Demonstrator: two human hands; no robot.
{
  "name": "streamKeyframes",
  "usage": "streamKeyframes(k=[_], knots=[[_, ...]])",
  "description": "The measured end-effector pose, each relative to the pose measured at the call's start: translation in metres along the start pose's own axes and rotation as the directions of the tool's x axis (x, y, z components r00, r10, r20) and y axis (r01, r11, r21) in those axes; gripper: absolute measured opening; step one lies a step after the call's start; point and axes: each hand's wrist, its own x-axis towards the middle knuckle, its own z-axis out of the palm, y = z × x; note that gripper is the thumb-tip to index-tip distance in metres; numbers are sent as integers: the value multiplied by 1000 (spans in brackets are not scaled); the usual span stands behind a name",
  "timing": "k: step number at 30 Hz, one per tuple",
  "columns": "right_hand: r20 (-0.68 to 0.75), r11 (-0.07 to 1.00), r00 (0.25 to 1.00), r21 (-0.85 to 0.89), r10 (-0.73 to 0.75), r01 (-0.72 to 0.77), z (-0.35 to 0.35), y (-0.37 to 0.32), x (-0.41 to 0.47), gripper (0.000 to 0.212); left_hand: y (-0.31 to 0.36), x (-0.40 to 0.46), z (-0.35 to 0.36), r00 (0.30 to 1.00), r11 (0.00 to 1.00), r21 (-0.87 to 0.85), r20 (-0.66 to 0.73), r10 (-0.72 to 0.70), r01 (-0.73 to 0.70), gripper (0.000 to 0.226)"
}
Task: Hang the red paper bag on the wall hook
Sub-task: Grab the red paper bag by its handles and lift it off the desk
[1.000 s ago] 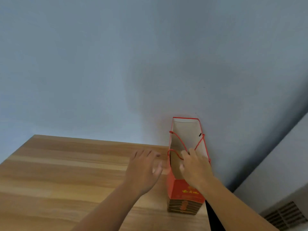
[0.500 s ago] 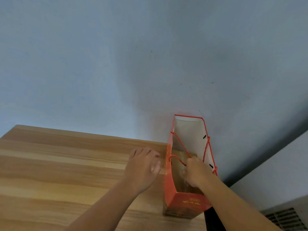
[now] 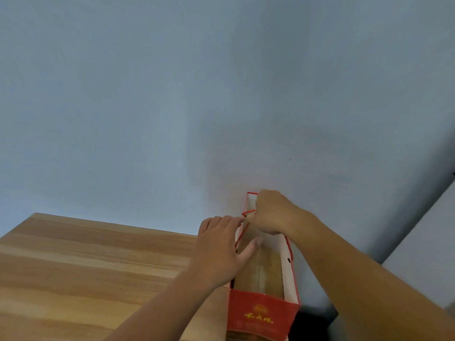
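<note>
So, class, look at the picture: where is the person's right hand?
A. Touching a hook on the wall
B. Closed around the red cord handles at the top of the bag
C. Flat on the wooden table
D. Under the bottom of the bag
B: the right hand is fisted around the red cord handles at the far end of the open bag, while the left hand rests on the bag's near-side edge.

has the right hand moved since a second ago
Yes. The right hand has gone from the bag's near opening to the far rim of the red paper bag, toward the wall.
</note>
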Motion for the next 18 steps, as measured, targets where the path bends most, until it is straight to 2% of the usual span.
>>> streamKeyframes(k=[3, 6, 8, 10, 13, 16, 18], knots=[[-77, 996, 997, 85, -31, 38, -18, -17, -14, 27, 25, 0, -17, 999, 999, -4, -9, -47, 47, 78], [-23, 978, 997, 195, -67, 70, -28, -31, -35, 24, 39, -6, -29, 989, 989, -47, -47, -142, 140, 88], [71, 948, 993, 313, -91, 65, -29, -39, -48, 24, 41, -15, -34, 970, 972, -81, -88, -228, 221, 76], [131, 927, 979, 361, -160, 103, -24, -46, -58, 27, 39, -27, -44, 946, 956, -117, -158, -284, 268, 51], [133, 917, 948, 322, -289, 234, -16, -56, -70, 33, 26, -49, -69, 923, 942, -72, -186, -336, 328, 29], [171, 914, 900, 134, -401, 382, -2, -72, -84, 23, 6, -71, -110, 927, 942, 2, -174, -331, 337, 14], [109, 871, 865, 27, -491, 491, 15, -89, -94, 15, -6, -89, -138, 934, 943, 42, -155, -321, 331, 13]])
